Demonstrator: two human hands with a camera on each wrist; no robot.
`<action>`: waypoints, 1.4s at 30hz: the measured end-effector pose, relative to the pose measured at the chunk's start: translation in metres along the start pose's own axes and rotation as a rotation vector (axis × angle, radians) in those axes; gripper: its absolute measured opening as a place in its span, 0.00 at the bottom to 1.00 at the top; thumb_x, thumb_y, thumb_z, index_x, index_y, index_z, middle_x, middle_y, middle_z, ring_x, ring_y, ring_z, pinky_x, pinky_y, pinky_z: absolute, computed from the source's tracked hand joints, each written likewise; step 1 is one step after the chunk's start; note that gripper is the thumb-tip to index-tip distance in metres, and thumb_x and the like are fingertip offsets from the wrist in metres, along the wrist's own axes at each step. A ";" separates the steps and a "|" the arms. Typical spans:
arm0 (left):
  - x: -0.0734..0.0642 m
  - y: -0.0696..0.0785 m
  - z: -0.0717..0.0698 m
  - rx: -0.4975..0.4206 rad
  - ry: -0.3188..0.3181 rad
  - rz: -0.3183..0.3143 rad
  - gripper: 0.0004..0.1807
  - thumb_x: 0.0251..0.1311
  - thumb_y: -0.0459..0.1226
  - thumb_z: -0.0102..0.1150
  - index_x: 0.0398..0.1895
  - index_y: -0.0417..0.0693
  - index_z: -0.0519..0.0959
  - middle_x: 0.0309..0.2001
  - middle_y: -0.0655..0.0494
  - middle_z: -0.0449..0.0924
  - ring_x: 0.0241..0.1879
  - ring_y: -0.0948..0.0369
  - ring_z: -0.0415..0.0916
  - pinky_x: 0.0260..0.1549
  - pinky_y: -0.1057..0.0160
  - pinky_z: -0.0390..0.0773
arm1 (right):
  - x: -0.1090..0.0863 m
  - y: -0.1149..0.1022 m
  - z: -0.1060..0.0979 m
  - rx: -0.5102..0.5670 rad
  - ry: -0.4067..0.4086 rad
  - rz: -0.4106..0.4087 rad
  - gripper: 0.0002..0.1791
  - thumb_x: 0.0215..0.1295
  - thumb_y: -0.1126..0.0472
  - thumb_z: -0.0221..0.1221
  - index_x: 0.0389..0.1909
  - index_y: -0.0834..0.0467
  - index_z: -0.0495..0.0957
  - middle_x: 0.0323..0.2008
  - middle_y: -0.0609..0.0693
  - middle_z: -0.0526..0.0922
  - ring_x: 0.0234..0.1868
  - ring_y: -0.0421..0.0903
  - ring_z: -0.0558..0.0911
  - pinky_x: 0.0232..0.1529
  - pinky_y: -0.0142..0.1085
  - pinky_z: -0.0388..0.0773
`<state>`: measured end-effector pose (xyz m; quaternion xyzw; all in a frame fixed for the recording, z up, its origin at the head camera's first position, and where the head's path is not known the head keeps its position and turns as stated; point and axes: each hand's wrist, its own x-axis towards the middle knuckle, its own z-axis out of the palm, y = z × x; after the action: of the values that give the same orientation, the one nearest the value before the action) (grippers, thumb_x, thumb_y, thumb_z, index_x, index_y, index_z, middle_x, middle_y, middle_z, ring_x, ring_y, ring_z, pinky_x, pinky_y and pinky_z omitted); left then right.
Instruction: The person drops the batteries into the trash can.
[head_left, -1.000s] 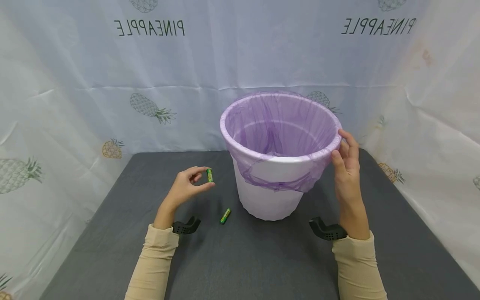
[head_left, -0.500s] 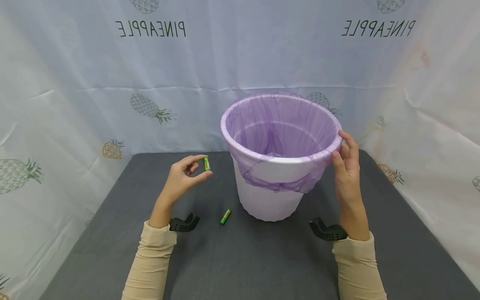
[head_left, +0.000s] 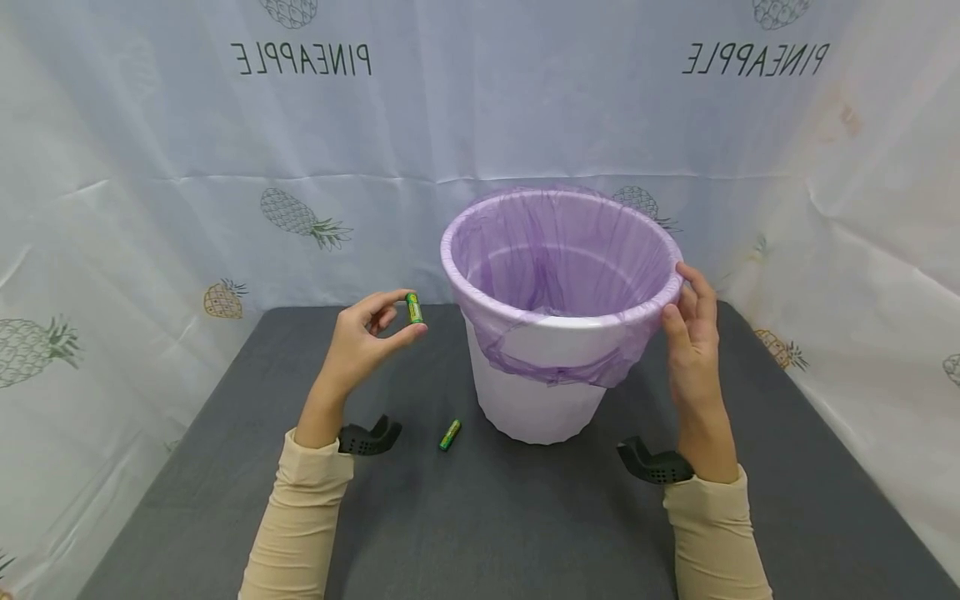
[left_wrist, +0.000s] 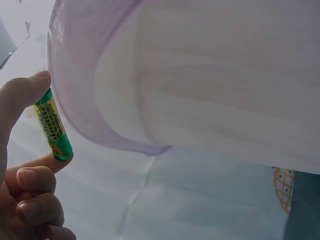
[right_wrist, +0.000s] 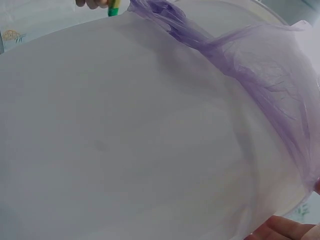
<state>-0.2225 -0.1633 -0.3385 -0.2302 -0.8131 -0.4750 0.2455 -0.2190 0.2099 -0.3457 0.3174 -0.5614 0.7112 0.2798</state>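
Observation:
My left hand (head_left: 363, 337) pinches a green and yellow battery (head_left: 414, 307) by its two ends, between thumb and index finger, in the air left of the bin. In the left wrist view the battery (left_wrist: 53, 125) shows printed text, and the other fingers are curled below it. A white trash bin (head_left: 536, 408) stands on the table, lined with a thin purple bag (head_left: 570, 250) folded over its rim. On the bin's right side my right hand (head_left: 693, 342) holds the bagged rim, thumb in front and fingers behind. A second green battery (head_left: 450, 435) lies on the table left of the bin's base.
The dark grey table (head_left: 525, 525) runs up to a white curtain (head_left: 390, 125) printed with pineapples, which hangs behind and on both sides. A black wrist mount (head_left: 370, 436) sits on the left wrist and another black mount (head_left: 655, 461) on the right.
My left hand has risen with the pinched battery, toward the height of the bin's upper part. The right hand, the bin and the battery on the table have stayed in place.

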 end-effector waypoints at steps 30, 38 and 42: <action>0.025 0.037 0.000 -0.047 0.056 0.087 0.20 0.48 0.28 0.69 0.48 0.40 0.82 0.24 0.57 0.56 0.25 0.67 0.53 0.27 0.72 0.55 | 0.001 0.000 0.000 0.008 -0.008 -0.011 0.23 0.73 0.64 0.47 0.67 0.54 0.60 0.57 0.48 0.74 0.52 0.38 0.74 0.56 0.27 0.68; 0.033 0.044 0.003 -0.072 0.045 0.117 0.22 0.53 0.41 0.71 0.49 0.38 0.81 0.24 0.57 0.57 0.25 0.68 0.53 0.27 0.72 0.55 | 0.001 -0.001 0.000 0.015 -0.012 -0.013 0.23 0.73 0.64 0.47 0.67 0.54 0.60 0.58 0.48 0.74 0.52 0.38 0.74 0.56 0.27 0.68; 0.035 0.046 0.006 -0.079 0.027 0.124 0.23 0.54 0.44 0.70 0.49 0.38 0.81 0.25 0.57 0.58 0.25 0.68 0.52 0.27 0.72 0.55 | 0.001 0.000 -0.001 0.017 -0.014 -0.015 0.23 0.73 0.64 0.47 0.67 0.54 0.61 0.58 0.48 0.74 0.52 0.38 0.74 0.56 0.27 0.69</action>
<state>-0.2227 -0.1327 -0.2896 -0.2831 -0.7746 -0.4937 0.2759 -0.2193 0.2105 -0.3453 0.3288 -0.5548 0.7116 0.2787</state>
